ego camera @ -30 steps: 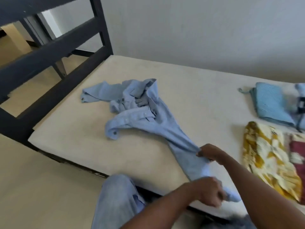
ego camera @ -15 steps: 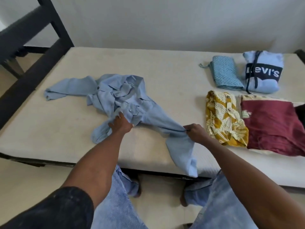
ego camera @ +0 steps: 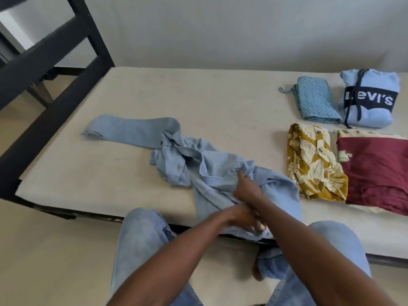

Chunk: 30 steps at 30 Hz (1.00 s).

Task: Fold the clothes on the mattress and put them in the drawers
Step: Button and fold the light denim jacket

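A crumpled light blue shirt lies on the beige mattress, one sleeve stretched out to the left and its lower part hanging over the front edge. My right hand reaches into the middle of the shirt and pinches a fold of fabric there. My left hand crosses under my right forearm and grips the shirt's hem at the mattress edge; it is blurred. No drawers are in view.
Folded clothes sit at the right: a teal zigzag cloth, a blue Levi's hoodie, a mustard patterned garment and a maroon one. A dark bed frame stands at the left. My jeans-clad knees touch the bed's front.
My hands swapped places. The left went from the shirt's middle to the hem at the front edge, the right from the hem to the middle. The shirt shifted right.
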{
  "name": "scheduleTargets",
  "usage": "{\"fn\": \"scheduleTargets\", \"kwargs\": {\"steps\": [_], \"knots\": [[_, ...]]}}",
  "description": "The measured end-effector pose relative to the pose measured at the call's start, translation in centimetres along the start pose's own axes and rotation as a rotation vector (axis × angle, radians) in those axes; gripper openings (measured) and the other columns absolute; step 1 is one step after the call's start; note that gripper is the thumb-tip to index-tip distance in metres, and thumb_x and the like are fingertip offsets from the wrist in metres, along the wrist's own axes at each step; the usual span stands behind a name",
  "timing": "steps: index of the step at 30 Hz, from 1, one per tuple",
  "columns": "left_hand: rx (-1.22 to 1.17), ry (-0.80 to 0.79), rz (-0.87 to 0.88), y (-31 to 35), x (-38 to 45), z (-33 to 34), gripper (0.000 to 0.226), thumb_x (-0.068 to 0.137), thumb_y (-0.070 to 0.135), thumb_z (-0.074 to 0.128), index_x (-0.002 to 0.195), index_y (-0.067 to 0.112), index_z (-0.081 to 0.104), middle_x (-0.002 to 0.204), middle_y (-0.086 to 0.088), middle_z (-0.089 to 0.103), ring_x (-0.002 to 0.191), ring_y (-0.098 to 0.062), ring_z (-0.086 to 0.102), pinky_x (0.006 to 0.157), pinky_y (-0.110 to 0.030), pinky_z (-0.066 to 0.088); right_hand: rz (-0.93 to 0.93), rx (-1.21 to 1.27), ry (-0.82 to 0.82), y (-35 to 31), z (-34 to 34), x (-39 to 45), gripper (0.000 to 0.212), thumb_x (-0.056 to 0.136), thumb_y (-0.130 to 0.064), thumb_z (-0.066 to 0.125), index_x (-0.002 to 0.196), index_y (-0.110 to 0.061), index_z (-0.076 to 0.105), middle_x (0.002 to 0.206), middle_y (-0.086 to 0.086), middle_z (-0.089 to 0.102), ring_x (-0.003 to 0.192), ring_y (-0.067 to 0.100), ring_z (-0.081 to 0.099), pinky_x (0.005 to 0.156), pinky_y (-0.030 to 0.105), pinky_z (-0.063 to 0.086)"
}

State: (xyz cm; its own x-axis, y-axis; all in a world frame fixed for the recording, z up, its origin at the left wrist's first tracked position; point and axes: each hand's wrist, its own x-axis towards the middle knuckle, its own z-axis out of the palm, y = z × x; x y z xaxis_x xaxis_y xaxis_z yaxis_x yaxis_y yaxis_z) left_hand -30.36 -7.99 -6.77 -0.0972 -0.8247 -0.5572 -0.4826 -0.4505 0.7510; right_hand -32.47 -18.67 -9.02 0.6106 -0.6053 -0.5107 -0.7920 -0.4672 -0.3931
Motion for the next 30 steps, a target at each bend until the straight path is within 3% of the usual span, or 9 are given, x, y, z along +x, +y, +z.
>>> {"fn": "scheduleTargets", "kwargs": {"steps": [4, 7, 12, 14, 17, 20, 23, 27, 30], "knots": [[-0.087, 0.744, -0.159, -6.8, -2.0, -6.9, 0.019, 0.085, 0.014, 0.053, 0.068, 0.013, 0.059, 0.072, -0.009, 0.061, 0.071, -0.020, 0.057, 0.065, -0.036, 0.043, 0.132, -0.115, 0.315, 3.9, -2.4, -0.5, 0.033, 0.093, -0.015, 0.045, 0.124, -0.010, 0.057, 0.121, 0.019, 0.062, 0.105, 0.035, 0.062, 0.084, 0.040, 0.051], [0.084, 1.262, -0.319, -10.4, -3.9, -13.4, 0.012, 0.088, 0.009, 0.051, 0.087, 0.013, 0.062, 0.095, -0.011, 0.061, 0.091, -0.031, 0.060, 0.073, -0.038, 0.047, 0.316, -0.202, 0.614, 4.9, -4.6, 0.3, 0.040, 0.094, -0.011, 0.046, 0.133, -0.004, 0.043, 0.132, 0.024, 0.044, 0.121, 0.039, 0.043, 0.103, 0.047, 0.034], [0.753, 0.797, -0.223, -11.1, -1.2, -20.0, 0.074, 0.086, 0.014, 0.066, 0.151, 0.016, 0.030, 0.155, -0.015, 0.027, 0.143, -0.034, 0.023, 0.112, -0.044, 0.028, -0.302, -0.383, 0.434, 0.6, -4.3, 2.8, 0.083, 0.079, -0.011, 0.063, 0.152, -0.014, 0.023, 0.153, 0.017, 0.025, 0.139, 0.035, 0.024, 0.115, 0.043, 0.018], [0.921, 0.688, -0.223, -10.7, -0.2, -20.5, 0.081, 0.089, 0.007, 0.059, 0.156, 0.023, 0.017, 0.162, -0.015, 0.007, 0.149, -0.034, 0.005, 0.118, -0.047, 0.015, -0.311, -0.573, 0.335, -0.2, -3.8, 3.7, 0.076, 0.081, -0.019, 0.065, 0.149, -0.016, 0.031, 0.144, 0.012, 0.040, 0.132, 0.032, 0.035, 0.111, 0.041, 0.025], [1.026, 0.652, -0.232, -11.4, 1.3, -20.8, 0.056, 0.093, 0.005, 0.050, 0.147, 0.016, 0.040, 0.160, -0.018, 0.014, 0.148, -0.035, 0.008, 0.120, -0.048, 0.011, -0.174, -0.602, 0.369, -0.1, -3.8, 4.6, 0.035, 0.086, -0.015, 0.057, 0.121, -0.013, 0.057, 0.120, 0.011, 0.058, 0.116, 0.030, 0.047, 0.103, 0.039, 0.030], [0.934, 0.840, -0.062, -12.0, 1.0, -21.1, 0.030, 0.091, 0.007, 0.051, 0.119, 0.005, 0.059, 0.128, -0.021, 0.054, 0.124, -0.040, 0.044, 0.107, -0.046, 0.030, -0.140, -0.590, 0.527, 0.1, -5.6, 4.3, 0.021, 0.090, -0.020, 0.051, 0.105, -0.010, 0.062, 0.106, 0.011, 0.065, 0.102, 0.029, 0.056, 0.098, 0.038, 0.034], [0.435, 1.158, 0.075, -9.6, -1.1, -21.2, 0.024, 0.101, 0.014, 0.037, 0.116, 0.005, 0.054, 0.093, -0.023, 0.063, 0.086, -0.039, 0.060, 0.073, -0.044, 0.044, -0.064, -0.133, 0.672, 0.1, -8.5, 3.0, 0.013, 0.089, -0.013, 0.041, 0.095, -0.006, 0.051, 0.082, 0.015, 0.062, 0.076, 0.033, 0.057, 0.081, 0.042, 0.041], [0.249, 1.435, 0.098, -3.1, -4.5, -21.2, 0.033, 0.103, 0.013, 0.039, 0.130, 0.005, 0.056, 0.109, -0.018, 0.067, 0.099, -0.034, 0.062, 0.079, -0.040, 0.048, 0.028, 0.651, 0.649, -2.9, -12.3, 0.2, 0.013, 0.089, -0.003, 0.042, 0.101, -0.002, 0.046, 0.092, 0.011, 0.052, 0.085, 0.029, 0.050, 0.068, 0.035, 0.035], [0.029, 1.625, 0.105, 1.4, -7.1, -21.8, 0.030, 0.103, 0.014, 0.039, 0.118, 0.003, 0.062, 0.111, -0.021, 0.067, 0.103, -0.038, 0.061, 0.084, -0.041, 0.046, -0.074, 0.672, 0.661, -5.1, -15.1, -2.9, 0.021, 0.094, -0.010, 0.048, 0.112, -0.001, 0.053, 0.101, 0.005, 0.052, 0.091, 0.022, 0.047, 0.072, 0.031, 0.032]]}}
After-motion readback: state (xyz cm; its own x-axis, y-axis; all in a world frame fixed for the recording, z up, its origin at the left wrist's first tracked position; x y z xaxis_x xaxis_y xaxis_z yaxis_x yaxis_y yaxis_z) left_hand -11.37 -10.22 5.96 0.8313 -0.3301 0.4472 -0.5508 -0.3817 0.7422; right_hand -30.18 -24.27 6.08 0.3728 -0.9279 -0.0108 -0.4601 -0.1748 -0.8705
